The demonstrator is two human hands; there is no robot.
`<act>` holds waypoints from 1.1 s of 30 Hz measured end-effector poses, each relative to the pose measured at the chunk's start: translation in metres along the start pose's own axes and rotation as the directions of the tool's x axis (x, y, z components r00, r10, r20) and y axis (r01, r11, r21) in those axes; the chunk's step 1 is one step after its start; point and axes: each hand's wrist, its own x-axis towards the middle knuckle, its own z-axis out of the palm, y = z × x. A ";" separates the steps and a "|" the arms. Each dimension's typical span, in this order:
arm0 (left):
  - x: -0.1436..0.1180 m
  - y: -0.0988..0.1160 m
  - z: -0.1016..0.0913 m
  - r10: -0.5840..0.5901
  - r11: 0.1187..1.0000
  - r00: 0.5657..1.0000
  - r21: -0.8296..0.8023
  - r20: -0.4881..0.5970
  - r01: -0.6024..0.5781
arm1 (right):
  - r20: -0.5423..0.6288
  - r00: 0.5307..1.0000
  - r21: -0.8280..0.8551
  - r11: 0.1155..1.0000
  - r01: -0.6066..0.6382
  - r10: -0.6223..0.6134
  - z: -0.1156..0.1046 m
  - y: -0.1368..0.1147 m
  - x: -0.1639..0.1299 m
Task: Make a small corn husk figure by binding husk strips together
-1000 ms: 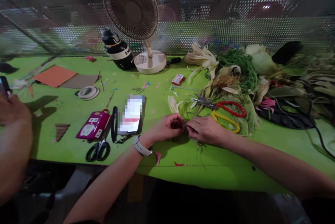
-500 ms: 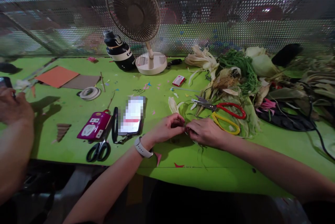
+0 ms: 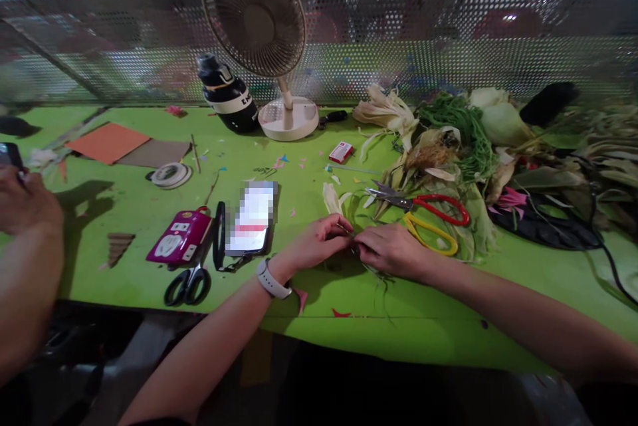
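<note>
— What's going on at the green table (image 3: pixel 149 266)?

— A person sits with both hands meeting at the near edge. The left hand (image 3: pixel 319 243), a white watch (image 3: pixel 272 278) on its wrist, has its fingertips pressed together on a thin strip of corn husk (image 3: pixel 355 244). The right hand (image 3: pixel 391 250) pinches the same strip from the other side, so the two sets of fingertips touch over it.

— Where does the strip lie?

— Right between the two pinches, low over the tabletop. A few green strands (image 3: pixel 381 280) trail from under the right hand toward the table's edge. How the strip is folded I cannot tell; the fingers cover it.

— And around the grip?

— Just beyond the right hand lie red-handled scissors (image 3: pixel 423 203) across yellow-handled ones (image 3: pixel 431 232), at the foot of a heap of corn husks (image 3: pixel 438 147). A pale husk piece (image 3: pixel 329 198) sits just beyond the left hand. Off to the left of the grip: a phone (image 3: pixel 250 218), a magenta case (image 3: pixel 177 240) and black scissors (image 3: pixel 188 284). Well beyond stand a desk fan (image 3: pixel 259 20) and a black bottle (image 3: pixel 226 94).

— Anyone else?

— Another person's hand (image 3: pixel 24 203), far left, well apart from the grip, holds a dark phone (image 3: pixel 10 155).
</note>
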 end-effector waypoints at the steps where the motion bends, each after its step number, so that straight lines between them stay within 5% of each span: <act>1: 0.000 0.000 0.000 0.003 1.000 1.000 0.004 -0.003 -0.003 | -0.002 1.000 0.000 1.000 0.005 -0.005 0.000 0.000 0.000; 9: 0.002 -0.003 0.000 0.020 1.000 1.000 0.016 -0.017 -0.019 | -0.032 0.999 -0.029 0.999 -0.014 0.013 -0.001 -0.001 0.000; 18: 0.003 -0.004 0.001 0.035 0.998 0.999 -0.042 -0.032 -0.037 | -0.029 0.964 -0.163 0.953 0.255 -0.263 -0.008 -0.004 0.002; 33: 0.000 -0.004 -0.002 0.003 1.000 1.000 0.001 -0.009 -0.003 | -0.034 0.975 -0.192 0.959 0.210 -0.221 -0.005 -0.005 0.000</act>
